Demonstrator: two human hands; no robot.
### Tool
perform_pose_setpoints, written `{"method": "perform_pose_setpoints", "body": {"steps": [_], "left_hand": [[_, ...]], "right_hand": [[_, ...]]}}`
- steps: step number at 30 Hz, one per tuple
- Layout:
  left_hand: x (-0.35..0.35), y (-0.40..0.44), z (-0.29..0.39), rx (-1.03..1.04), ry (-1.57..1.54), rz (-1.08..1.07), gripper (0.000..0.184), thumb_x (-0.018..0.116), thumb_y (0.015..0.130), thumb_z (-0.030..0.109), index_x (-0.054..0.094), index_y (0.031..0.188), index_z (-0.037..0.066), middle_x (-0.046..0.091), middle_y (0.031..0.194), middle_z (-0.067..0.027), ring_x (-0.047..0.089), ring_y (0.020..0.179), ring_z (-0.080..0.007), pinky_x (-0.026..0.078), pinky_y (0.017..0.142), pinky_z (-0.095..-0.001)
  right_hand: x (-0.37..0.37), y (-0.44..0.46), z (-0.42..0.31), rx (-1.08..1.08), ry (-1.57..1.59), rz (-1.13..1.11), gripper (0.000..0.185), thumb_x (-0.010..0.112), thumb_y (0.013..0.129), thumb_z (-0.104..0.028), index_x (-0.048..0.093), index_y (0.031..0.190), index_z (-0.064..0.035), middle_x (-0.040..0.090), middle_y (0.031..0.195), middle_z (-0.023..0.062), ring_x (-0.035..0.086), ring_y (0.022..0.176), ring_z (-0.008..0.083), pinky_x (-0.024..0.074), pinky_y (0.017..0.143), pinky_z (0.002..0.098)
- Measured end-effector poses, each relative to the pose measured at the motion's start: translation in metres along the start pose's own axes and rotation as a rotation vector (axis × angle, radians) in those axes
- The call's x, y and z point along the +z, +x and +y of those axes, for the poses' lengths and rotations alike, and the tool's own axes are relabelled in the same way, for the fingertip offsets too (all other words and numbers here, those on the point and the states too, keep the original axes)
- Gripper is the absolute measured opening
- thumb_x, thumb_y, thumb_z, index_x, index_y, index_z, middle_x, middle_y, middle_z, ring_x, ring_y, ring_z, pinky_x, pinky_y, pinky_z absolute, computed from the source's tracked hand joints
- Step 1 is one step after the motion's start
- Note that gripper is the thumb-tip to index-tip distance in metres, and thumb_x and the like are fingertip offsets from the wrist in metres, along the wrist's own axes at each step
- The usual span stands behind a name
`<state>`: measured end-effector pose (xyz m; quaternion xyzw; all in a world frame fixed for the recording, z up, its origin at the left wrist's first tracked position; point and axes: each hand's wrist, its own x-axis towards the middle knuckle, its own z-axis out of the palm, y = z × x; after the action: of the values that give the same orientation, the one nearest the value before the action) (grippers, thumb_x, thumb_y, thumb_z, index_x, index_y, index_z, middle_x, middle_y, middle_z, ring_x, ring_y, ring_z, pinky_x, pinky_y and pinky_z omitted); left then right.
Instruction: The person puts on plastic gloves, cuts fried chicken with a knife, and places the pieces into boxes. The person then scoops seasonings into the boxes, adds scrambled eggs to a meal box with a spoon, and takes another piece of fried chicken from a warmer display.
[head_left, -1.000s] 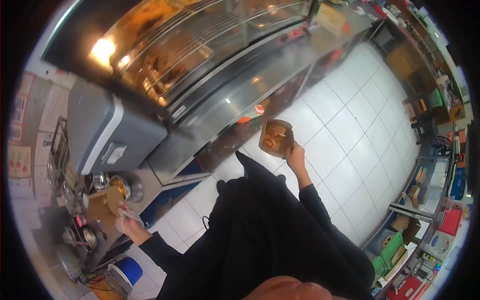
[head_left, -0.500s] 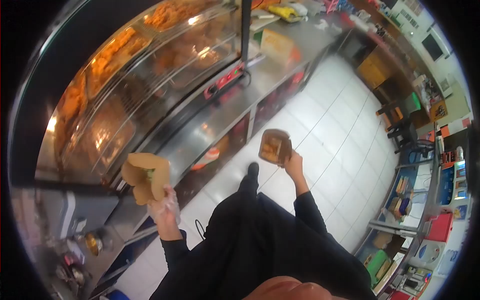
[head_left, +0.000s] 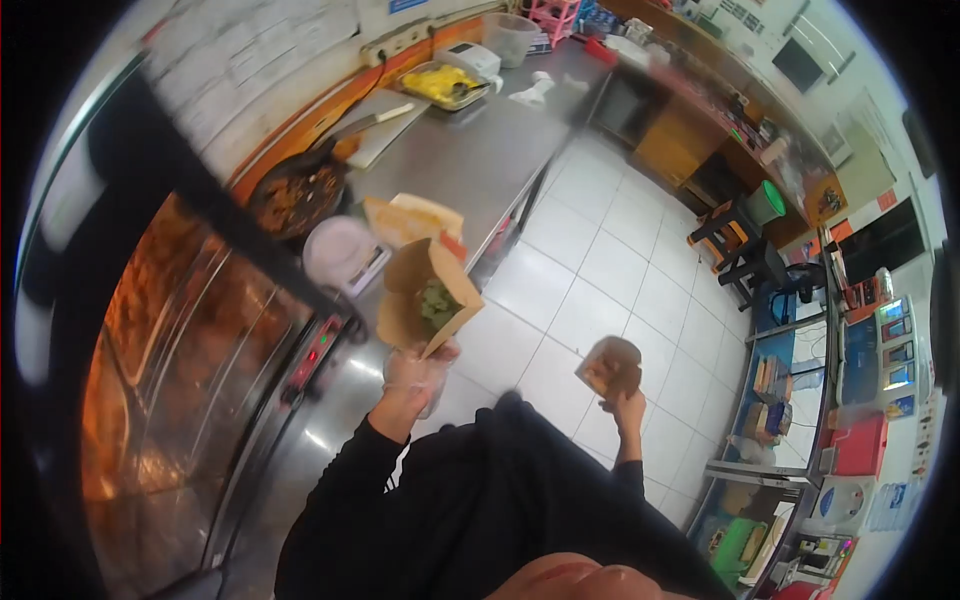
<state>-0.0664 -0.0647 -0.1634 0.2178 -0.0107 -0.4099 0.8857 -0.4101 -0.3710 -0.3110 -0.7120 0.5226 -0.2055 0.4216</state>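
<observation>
Leaf box: an open card box (head_left: pixel 400 300), tilted, just right of the scale (head_left: pixel 338 250) as seen here, with green leaves (head_left: pixel 438 303) inside.
Left hand: the left hand (head_left: pixel 415 375), in a clear glove (head_left: pixel 432 387), is closed on the lower end of the leaf box, on the near side of the scale.
Small box: a brown box (head_left: pixel 627 378) well to the right of the scale, held over the tiles (head_left: pixel 560 350); it has tan-brown pieces (head_left: pixel 600 375) in it, too blurred to name.
Right hand: the right hand (head_left: pixel 625 408) holds the small box by its near edge; blur keeps me from telling how the fingers lie.
Leaf box handling: probably light, the card stiff along its folds but easy to dent; the base and lower walls look the best hold. A slick glove might slide, and the loose leaves could spill if it tips further.
Small box handling: likely a little heavier with its food, the walls prone to bow under a hard pinch; support beneath the base seems safest.
Around the scale: a dark pan (head_left: pixel 298 195) just beyond it, a knife (head_left: pixel 380 118) on a board (head_left: pixel 390 132) farther beyond, and the warmer (head_left: pixel 200 350) to its left and nearer.
</observation>
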Motion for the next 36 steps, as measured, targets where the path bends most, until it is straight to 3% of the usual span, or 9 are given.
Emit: {"method": "perform_pose_setpoints", "body": {"steps": [6, 8, 9, 12, 15, 16, 20, 30, 36], "left_hand": [[0.075, 0.175, -0.056, 0.005, 0.065, -0.004, 0.013, 0.062, 0.085, 0.010, 0.059, 0.097, 0.007, 0.059, 0.084, -0.0079, 0.055, 0.081, -0.0234, 0.045, 0.073, -0.0391], [0.087, 0.221, -0.070, 0.242, 1.944, 0.109, 0.025, 0.061, 0.087, 0.010, 0.058, 0.112, 0.011, 0.061, 0.097, -0.0055, 0.056, 0.085, -0.0241, 0.046, 0.071, -0.0384], [0.085, 0.250, -0.081, 0.270, 1.941, 0.113, 0.025, 0.061, 0.087, 0.010, 0.058, 0.112, 0.011, 0.061, 0.097, -0.0055, 0.056, 0.085, -0.0241, 0.046, 0.071, -0.0384], [0.083, 0.328, -0.095, 0.138, 0.427, 0.257, 0.034, 0.062, 0.088, 0.018, 0.057, 0.121, 0.013, 0.064, 0.104, -0.0040, 0.058, 0.093, -0.0238, 0.048, 0.073, -0.0399], [0.157, 0.353, -0.068, -0.042, 2.022, 0.589, 0.029, 0.055, 0.090, 0.030, 0.066, 0.109, 0.009, 0.069, 0.095, -0.0091, 0.065, 0.087, -0.0273, 0.052, 0.080, -0.0405], [0.138, 0.371, -0.073, -0.056, 2.010, 0.612, 0.029, 0.055, 0.090, 0.030, 0.066, 0.109, 0.009, 0.069, 0.095, -0.0091, 0.065, 0.087, -0.0273, 0.052, 0.080, -0.0405], [0.079, 0.444, -0.084, 0.372, 0.242, 0.574, 0.028, 0.058, 0.090, 0.024, 0.063, 0.108, 0.003, 0.068, 0.093, -0.0113, 0.064, 0.084, -0.0285, 0.052, 0.073, -0.0423], [0.085, 0.643, -0.080, 0.539, -0.157, 0.615, 0.026, 0.058, 0.092, 0.028, 0.055, 0.105, 0.006, 0.058, 0.085, -0.0086, 0.054, 0.073, -0.0240, 0.044, 0.064, -0.0404], [0.145, 0.767, -0.064, 0.498, 0.210, 0.669, 0.022, 0.056, 0.092, 0.015, 0.053, 0.111, 0.005, 0.059, 0.091, -0.0084, 0.054, 0.079, -0.0232, 0.046, 0.068, -0.0405]], "right_hand": [[-0.037, 0.149, -0.046, 0.144, 0.083, 0.030, 0.029, 0.042, 0.088, -0.006, 0.055, 0.104, 0.0155, 0.066, 0.086, 0.0237, 0.070, 0.061, 0.0336, 0.0606, 0.049, 0.0356], [-0.040, 0.222, -0.074, 0.095, 0.098, 0.027, 0.029, 0.043, 0.089, -0.008, 0.056, 0.101, 0.0147, 0.067, 0.084, 0.0230, 0.070, 0.061, 0.0324, 0.0600, 0.050, 0.0358], [-0.041, 0.259, -0.089, 0.071, 0.103, 0.017, 0.029, 0.044, 0.090, -0.010, 0.058, 0.099, 0.0139, 0.067, 0.081, 0.0224, 0.070, 0.061, 0.0312, 0.0594, 0.051, 0.0360], [-0.011, 0.405, -0.105, -0.264, -0.215, 0.028, 0.032, 0.048, 0.092, -0.017, 0.062, 0.093, 0.0113, 0.068, 0.076, 0.0211, 0.070, 0.060, 0.0271, 0.0575, 0.054, 0.0364], [0.035, 0.511, -0.198, -0.230, -0.163, -0.184, 0.035, 0.053, 0.093, -0.024, 0.064, 0.091, 0.0094, 0.068, 0.074, 0.0200, 0.070, 0.059, 0.0245, 0.0563, 0.055, 0.0361], [0.053, 0.547, -0.225, -0.250, -0.158, -0.243, 0.036, 0.054, 0.092, -0.024, 0.064, 0.093, 0.0097, 0.068, 0.075, 0.0196, 0.070, 0.059, 0.0253, 0.0566, 0.054, 0.0357], [0.154, 0.674, -0.300, -0.017, 0.228, -0.433, 0.037, 0.051, 0.093, -0.019, 0.057, 0.108, 0.0136, 0.068, 0.089, 0.0215, 0.070, 0.065, 0.0322, 0.0606, 0.054, 0.0350], [0.272, 0.930, -0.388, 0.151, 0.231, -0.300, 0.047, 0.055, 0.093, -0.029, 0.057, 0.102, 0.0167, 0.066, 0.090, 0.0262, 0.071, 0.065, 0.0335, 0.0589, 0.047, 0.0359], [0.339, 1.077, -0.382, -0.059, -0.009, -0.412, 0.041, 0.053, 0.094, -0.024, 0.058, 0.107, 0.0142, 0.066, 0.090, 0.0241, 0.070, 0.063, 0.0338, 0.0600, 0.048, 0.0380]]}}
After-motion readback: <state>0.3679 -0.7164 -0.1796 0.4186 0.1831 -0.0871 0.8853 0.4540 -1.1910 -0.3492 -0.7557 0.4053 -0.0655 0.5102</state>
